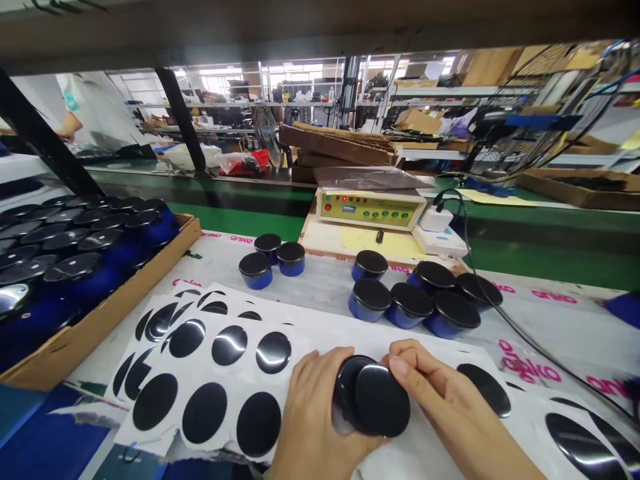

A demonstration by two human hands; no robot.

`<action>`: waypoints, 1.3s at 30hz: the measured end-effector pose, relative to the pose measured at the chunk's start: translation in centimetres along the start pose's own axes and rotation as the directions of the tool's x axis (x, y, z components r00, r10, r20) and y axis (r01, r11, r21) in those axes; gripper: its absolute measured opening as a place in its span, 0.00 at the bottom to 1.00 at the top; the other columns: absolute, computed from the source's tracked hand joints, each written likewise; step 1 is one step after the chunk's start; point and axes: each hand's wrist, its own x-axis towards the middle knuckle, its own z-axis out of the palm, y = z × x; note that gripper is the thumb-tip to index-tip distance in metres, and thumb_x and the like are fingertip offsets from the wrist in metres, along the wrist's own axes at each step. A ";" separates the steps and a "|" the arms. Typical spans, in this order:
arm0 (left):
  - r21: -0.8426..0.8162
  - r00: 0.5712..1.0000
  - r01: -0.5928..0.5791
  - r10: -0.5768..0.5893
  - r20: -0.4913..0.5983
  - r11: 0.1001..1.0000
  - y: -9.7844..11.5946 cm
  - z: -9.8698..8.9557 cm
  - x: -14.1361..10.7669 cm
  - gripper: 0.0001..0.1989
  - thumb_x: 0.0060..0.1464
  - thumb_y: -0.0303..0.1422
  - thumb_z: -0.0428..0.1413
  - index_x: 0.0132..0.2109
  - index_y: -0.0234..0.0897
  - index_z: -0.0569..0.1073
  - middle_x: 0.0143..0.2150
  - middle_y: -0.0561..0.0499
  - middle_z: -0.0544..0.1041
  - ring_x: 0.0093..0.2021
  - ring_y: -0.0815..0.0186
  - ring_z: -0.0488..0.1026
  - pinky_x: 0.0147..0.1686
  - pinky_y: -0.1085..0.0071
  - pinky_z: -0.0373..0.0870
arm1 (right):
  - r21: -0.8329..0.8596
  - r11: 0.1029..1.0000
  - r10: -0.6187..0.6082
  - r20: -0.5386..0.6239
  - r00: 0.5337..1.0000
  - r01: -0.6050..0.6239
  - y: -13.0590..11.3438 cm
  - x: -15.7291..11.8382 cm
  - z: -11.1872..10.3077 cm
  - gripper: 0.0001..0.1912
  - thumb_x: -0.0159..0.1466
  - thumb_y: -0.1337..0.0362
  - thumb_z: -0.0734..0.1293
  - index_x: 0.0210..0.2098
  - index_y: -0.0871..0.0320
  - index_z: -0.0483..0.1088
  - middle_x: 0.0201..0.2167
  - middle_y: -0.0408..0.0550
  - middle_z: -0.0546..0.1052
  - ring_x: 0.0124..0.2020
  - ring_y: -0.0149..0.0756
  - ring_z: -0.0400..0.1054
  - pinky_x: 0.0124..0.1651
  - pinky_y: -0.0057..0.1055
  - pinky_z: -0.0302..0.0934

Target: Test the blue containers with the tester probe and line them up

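My left hand (pixel 317 413) is wrapped round a round object with a glossy black top (pixel 346 383), low in the middle of the head view. Between thumb and fingers, my right hand (pixel 435 383) pinches the upper edge of a black disc (pixel 383 401), which overlaps the right part of that top. Whether the disc touches the top cannot be made out. White sheets with black round stickers (pixel 204 412) lie to the left of my hands, and more such stickers (pixel 583 445) are at the right.
Blue, black-topped round parts (pixel 370 299) stand behind my hands. At left, a cardboard box (pixel 125 287) holds several more. A control unit (pixel 370 210) stands at the back; its black cable (pixel 520 333) crosses the right side. A person (pixel 97 110) is at the far left.
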 end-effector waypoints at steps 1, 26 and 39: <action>0.010 1.000 0.004 -0.004 0.007 1.000 -0.1 -0.1 0.0 0.41 0.26 0.33 0.71 0.51 0.45 0.64 0.46 0.49 0.76 0.45 0.52 0.73 0.51 0.54 0.65 | -0.009 1.000 -0.011 -0.002 1.000 0.011 -0.1 0.1 0.2 0.18 0.64 0.50 0.60 0.26 0.55 0.63 0.31 0.42 0.61 0.32 0.32 0.59 0.35 0.23 0.59; 0.094 0.995 -0.104 0.103 0.014 0.990 -0.6 -0.3 -0.2 0.37 0.36 0.36 0.67 0.54 0.40 0.62 0.46 0.47 0.76 0.45 0.54 0.74 0.52 0.56 0.66 | -0.266 0.941 -0.250 -0.124 0.960 0.211 0.9 0.3 0.9 0.12 0.66 0.56 0.60 0.27 0.54 0.63 0.33 0.44 0.65 0.36 0.34 0.63 0.37 0.28 0.61; 0.106 0.987 -0.159 0.160 0.004 0.982 -0.7 -0.5 0.1 0.35 0.40 0.38 0.66 0.55 0.38 0.62 0.46 0.46 0.77 0.45 0.56 0.75 0.51 0.59 0.67 | -0.496 0.781 -0.488 -0.105 0.866 0.380 0.9 0.2 1.2 0.07 0.65 0.64 0.60 0.30 0.53 0.60 0.34 0.45 0.64 0.35 0.34 0.63 0.36 0.30 0.60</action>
